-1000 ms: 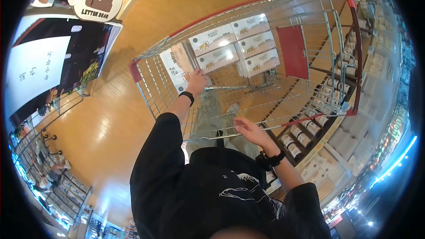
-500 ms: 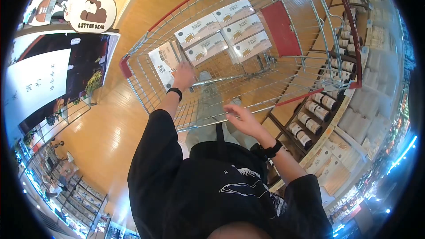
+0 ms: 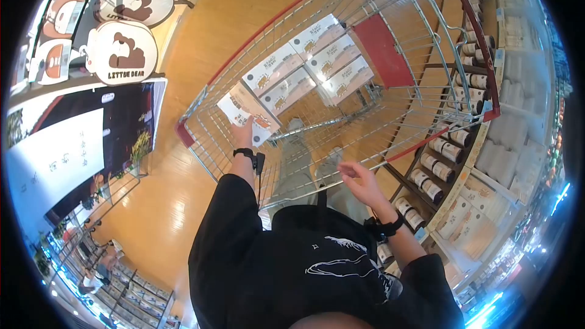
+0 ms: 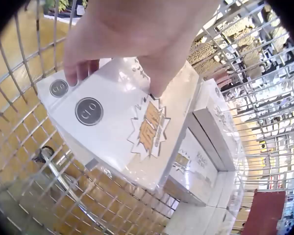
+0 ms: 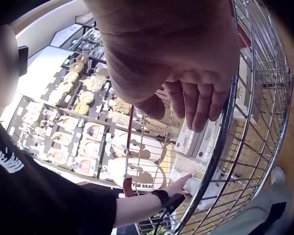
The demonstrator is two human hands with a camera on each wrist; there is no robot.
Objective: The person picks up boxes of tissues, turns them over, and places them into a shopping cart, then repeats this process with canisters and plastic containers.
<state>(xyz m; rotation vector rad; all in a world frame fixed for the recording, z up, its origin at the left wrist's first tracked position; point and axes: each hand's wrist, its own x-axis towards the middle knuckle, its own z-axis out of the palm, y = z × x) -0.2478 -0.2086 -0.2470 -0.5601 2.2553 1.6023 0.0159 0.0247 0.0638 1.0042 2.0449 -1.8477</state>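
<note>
With our left hand (image 3: 242, 136) we grip a white box (image 4: 116, 128) inside the cart (image 3: 184, 134), fingers bent over its edge, thumb on top. An even hold and level base would help it sit square beside the stacked boxes (image 3: 273, 70). Our right hand (image 3: 365, 187) is empty, fingers loosely bent.

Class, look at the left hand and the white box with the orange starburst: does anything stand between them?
Nothing visible does. The left hand touches the white box directly, its thumb on the printed face; the cart's wire mesh lies around them, not between.
</note>
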